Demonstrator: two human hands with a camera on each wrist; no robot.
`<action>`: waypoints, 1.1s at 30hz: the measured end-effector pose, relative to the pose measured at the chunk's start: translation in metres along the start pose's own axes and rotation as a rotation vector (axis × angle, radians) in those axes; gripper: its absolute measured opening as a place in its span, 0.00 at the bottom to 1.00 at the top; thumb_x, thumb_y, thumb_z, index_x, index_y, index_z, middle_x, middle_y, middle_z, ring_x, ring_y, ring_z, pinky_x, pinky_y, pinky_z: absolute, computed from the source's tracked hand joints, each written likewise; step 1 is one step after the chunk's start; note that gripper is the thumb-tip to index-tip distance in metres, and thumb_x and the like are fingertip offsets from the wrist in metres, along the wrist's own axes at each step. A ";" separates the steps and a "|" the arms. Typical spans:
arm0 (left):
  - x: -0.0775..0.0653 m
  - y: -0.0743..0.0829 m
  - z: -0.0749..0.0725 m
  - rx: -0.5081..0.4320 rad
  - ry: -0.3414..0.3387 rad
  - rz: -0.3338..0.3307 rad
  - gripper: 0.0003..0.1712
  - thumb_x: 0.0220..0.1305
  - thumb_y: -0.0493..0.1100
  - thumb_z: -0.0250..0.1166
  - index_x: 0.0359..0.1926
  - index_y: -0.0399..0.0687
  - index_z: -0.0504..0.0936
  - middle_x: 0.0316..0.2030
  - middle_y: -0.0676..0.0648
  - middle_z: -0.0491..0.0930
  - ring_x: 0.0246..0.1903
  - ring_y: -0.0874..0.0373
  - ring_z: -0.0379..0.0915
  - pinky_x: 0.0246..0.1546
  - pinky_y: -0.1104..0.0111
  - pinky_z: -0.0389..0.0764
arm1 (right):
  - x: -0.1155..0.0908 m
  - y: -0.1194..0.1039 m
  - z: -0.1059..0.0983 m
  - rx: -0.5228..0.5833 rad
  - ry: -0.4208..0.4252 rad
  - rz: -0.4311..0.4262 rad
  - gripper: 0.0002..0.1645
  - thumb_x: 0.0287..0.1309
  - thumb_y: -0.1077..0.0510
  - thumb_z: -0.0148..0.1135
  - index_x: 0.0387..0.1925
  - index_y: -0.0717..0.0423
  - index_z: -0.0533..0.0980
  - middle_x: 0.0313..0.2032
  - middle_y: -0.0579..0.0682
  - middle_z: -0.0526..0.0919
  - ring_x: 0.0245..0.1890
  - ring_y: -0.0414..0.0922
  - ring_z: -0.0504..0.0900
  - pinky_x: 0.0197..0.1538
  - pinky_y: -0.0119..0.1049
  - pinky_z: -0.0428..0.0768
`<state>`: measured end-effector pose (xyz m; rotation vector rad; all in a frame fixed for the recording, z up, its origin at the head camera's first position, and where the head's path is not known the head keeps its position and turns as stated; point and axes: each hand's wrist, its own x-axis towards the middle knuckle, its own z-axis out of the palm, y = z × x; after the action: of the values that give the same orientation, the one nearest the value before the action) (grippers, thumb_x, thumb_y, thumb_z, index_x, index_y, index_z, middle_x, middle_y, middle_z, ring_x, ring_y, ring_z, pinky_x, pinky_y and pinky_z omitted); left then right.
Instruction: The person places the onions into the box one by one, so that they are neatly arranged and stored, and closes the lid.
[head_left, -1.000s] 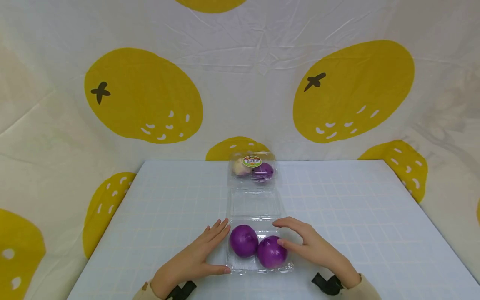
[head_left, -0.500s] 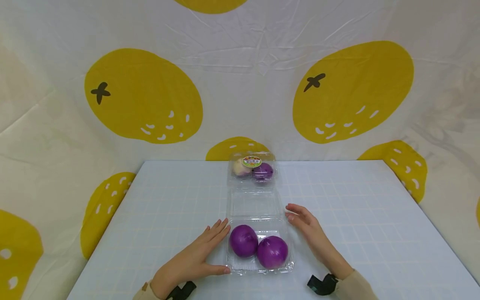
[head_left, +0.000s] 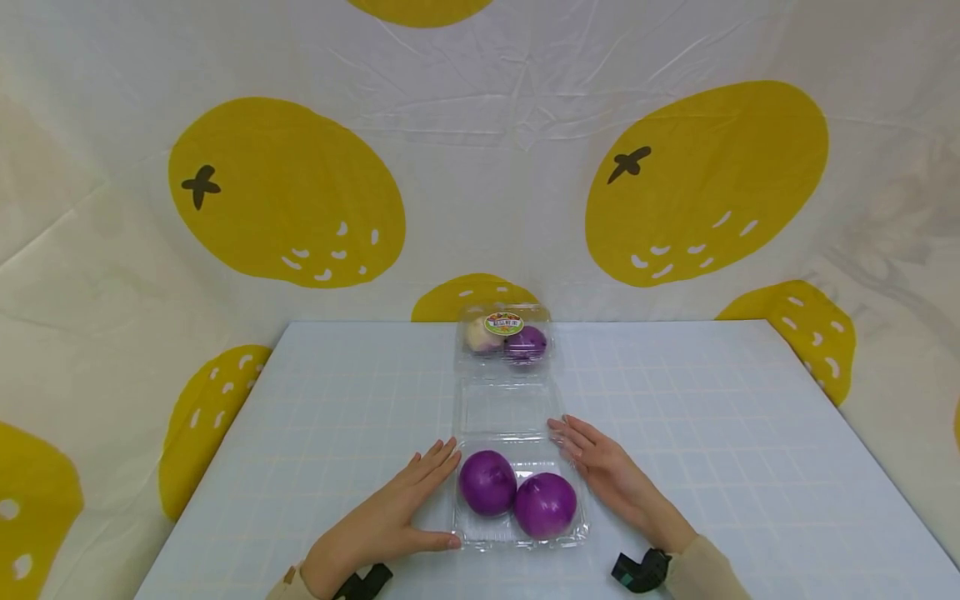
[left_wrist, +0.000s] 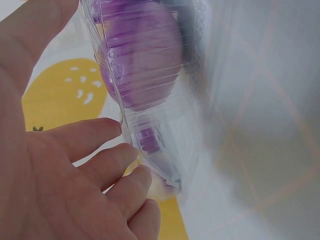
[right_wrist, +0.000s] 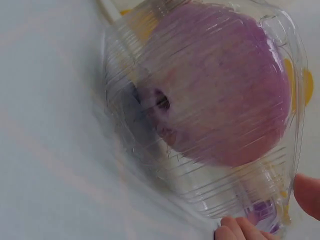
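A clear plastic clamshell box (head_left: pixel 483 532) lies open on the table, its lid (head_left: pixel 506 408) folded back flat behind the base. Two glossy purple balls, resembling onions, sit in the base: the left ball (head_left: pixel 487 483) and the slightly nearer right ball (head_left: pixel 545 506). My left hand (head_left: pixel 390 517) rests at the box's left side, thumb and fingers spread, fingertips touching its rim (left_wrist: pixel 120 100). On the other side, my right hand (head_left: pixel 611 475) has its fingers extended at the box's right edge near the hinge. Through the ribbed wall (right_wrist: pixel 200 197), a purple ball (right_wrist: pixel 225 90) shows a dark hole.
Behind the open lid stands a closed clear box (head_left: pixel 480 367) with an oval label, holding a pale ball (head_left: pixel 482 335) and a purple ball (head_left: pixel 527 343). A pale gridded cloth covers the table (head_left: pixel 360 392). A patterned curtain (head_left: pixel 495 167) hangs behind.
My right hand has left the right purple ball, drawn back to the right, then come in against the box's right edge. The left hand and both balls stay put.
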<state>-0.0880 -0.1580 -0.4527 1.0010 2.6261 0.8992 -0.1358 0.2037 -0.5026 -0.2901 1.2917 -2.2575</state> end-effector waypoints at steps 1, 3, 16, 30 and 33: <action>0.000 0.000 0.000 -0.001 0.000 -0.002 0.60 0.55 0.70 0.67 0.77 0.43 0.53 0.78 0.46 0.46 0.76 0.47 0.39 0.71 0.45 0.46 | 0.000 0.001 -0.001 -0.002 -0.014 -0.011 0.43 0.70 0.73 0.40 0.76 0.66 0.29 0.76 0.66 0.35 0.72 0.40 0.60 0.73 0.36 0.54; 0.001 0.000 0.000 -0.004 -0.003 -0.007 0.60 0.55 0.70 0.66 0.77 0.43 0.53 0.78 0.47 0.46 0.76 0.48 0.38 0.71 0.45 0.45 | 0.001 0.002 -0.004 -0.016 -0.040 -0.030 0.42 0.70 0.73 0.39 0.76 0.67 0.30 0.76 0.66 0.35 0.72 0.39 0.61 0.72 0.36 0.54; -0.001 0.002 0.000 -0.002 0.017 0.011 0.59 0.56 0.68 0.68 0.76 0.39 0.54 0.78 0.47 0.45 0.76 0.44 0.40 0.70 0.44 0.45 | 0.002 0.006 -0.006 -0.040 -0.108 -0.092 0.40 0.71 0.73 0.38 0.76 0.68 0.33 0.77 0.63 0.39 0.74 0.41 0.55 0.72 0.33 0.57; -0.004 0.002 0.003 -0.015 0.013 -0.001 0.59 0.56 0.69 0.67 0.77 0.42 0.54 0.78 0.47 0.45 0.76 0.47 0.39 0.71 0.45 0.45 | -0.001 0.003 -0.005 -0.177 0.004 -0.036 0.37 0.73 0.68 0.44 0.77 0.66 0.42 0.76 0.61 0.48 0.75 0.47 0.54 0.70 0.31 0.61; -0.006 0.002 0.003 -0.015 0.013 -0.001 0.59 0.56 0.69 0.67 0.77 0.42 0.55 0.78 0.48 0.45 0.76 0.47 0.39 0.71 0.45 0.45 | -0.003 0.002 -0.004 -0.188 -0.005 -0.047 0.37 0.73 0.69 0.44 0.76 0.67 0.42 0.76 0.62 0.49 0.75 0.48 0.55 0.69 0.31 0.61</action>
<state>-0.0814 -0.1593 -0.4540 0.9929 2.6262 0.9268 -0.1346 0.2070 -0.5057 -0.3958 1.5117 -2.1747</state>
